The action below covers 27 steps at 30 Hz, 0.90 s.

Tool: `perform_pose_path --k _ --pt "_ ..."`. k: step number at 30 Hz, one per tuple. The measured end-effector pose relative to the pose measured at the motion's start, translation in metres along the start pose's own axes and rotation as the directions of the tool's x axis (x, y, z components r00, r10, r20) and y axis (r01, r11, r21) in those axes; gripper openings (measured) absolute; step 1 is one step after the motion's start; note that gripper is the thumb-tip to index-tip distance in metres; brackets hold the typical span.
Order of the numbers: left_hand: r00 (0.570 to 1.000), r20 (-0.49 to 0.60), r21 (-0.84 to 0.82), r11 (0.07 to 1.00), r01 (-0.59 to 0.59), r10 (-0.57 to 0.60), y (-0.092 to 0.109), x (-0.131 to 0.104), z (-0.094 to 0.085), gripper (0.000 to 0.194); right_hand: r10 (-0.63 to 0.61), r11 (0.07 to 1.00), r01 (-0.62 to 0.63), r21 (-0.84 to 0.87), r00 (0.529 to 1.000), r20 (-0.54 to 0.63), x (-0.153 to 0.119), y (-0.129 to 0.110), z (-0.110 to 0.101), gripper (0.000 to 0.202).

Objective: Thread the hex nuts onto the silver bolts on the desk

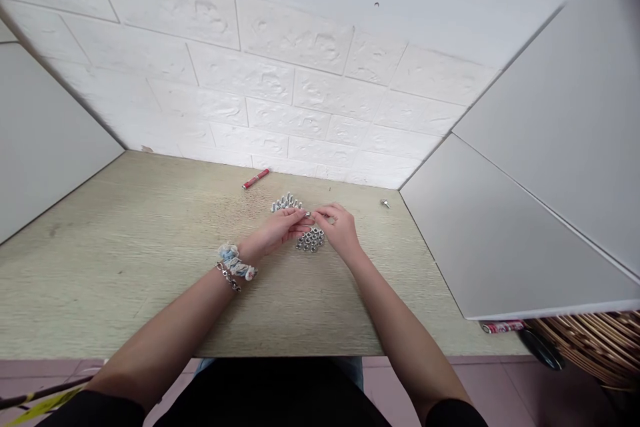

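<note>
Near the middle of the table my left hand [280,228] pinches a small metal piece [307,214] between thumb and fingers, with a scrunchie and a chain bracelet on that wrist. My right hand [339,227] meets it from the right, fingertips closed at the same piece; what they hold is too small to name. Just behind my left hand stands a group of upright bolts [287,201]. In front of the fingertips lies a cluster of shiny metal nuts [310,240], partly beside my right hand.
A red marker [256,179] lies behind the bolts. One small bolt [385,203] lies at the back right. White panels [520,233] flank the table, a brick-pattern wall [270,80] backs it, and a wicker item [595,343] is at lower right.
</note>
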<state>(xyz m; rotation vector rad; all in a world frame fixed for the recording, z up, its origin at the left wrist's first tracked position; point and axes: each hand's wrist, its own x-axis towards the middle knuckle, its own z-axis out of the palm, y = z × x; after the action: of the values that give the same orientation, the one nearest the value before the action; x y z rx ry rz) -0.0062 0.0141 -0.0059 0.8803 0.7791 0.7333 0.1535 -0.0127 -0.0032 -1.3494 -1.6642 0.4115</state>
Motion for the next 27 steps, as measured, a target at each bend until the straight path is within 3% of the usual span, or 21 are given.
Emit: perform_pose_path --k 7,11,13,15,17,19,23,27 --pt "0.997 0.076 -0.002 1.0 -0.028 0.028 -0.003 0.002 -0.003 0.018 -0.037 0.998 0.039 -0.049 0.999 0.037 -0.004 -0.007 0.006 0.015" --pt "0.996 0.056 0.155 0.985 -0.077 0.069 0.001 -0.001 0.001 0.023 -0.008 0.993 0.018 -0.113 0.997 0.083 -0.003 -0.012 0.004 0.017" --pt "0.988 -0.023 0.276 0.951 -0.142 0.154 0.006 -0.005 0.003 0.03 0.01 0.988 0.004 -0.152 0.995 0.096 0.0 -0.014 0.003 0.02" --pt "0.932 -0.149 0.409 0.879 -0.245 0.33 0.013 -0.008 0.002 0.036 0.022 0.975 0.007 -0.221 0.991 0.129 0.003 -0.016 0.004 0.02" --pt "0.832 -0.245 0.496 0.802 -0.334 0.498 0.021 -0.012 0.0 0.039 0.032 0.943 0.037 -0.331 0.979 0.2 0.007 -0.017 0.009 0.018" --pt "0.766 -0.3 0.49 0.781 -0.387 0.568 0.027 -0.014 -0.002 0.043 0.046 0.895 0.084 -0.438 0.96 0.278 0.01 -0.016 0.016 0.017" --pt "0.719 -0.374 0.364 0.806 -0.467 0.586 0.034 -0.015 -0.006 0.044 0.042 0.846 0.155 -0.51 0.934 0.354 0.014 -0.014 0.031 0.019" --pt "0.708 -0.407 0.27 0.816 -0.511 0.577 0.033 -0.013 -0.009 0.043 0.021 0.823 0.178 -0.539 0.939 0.343 0.016 -0.012 0.037 0.016"
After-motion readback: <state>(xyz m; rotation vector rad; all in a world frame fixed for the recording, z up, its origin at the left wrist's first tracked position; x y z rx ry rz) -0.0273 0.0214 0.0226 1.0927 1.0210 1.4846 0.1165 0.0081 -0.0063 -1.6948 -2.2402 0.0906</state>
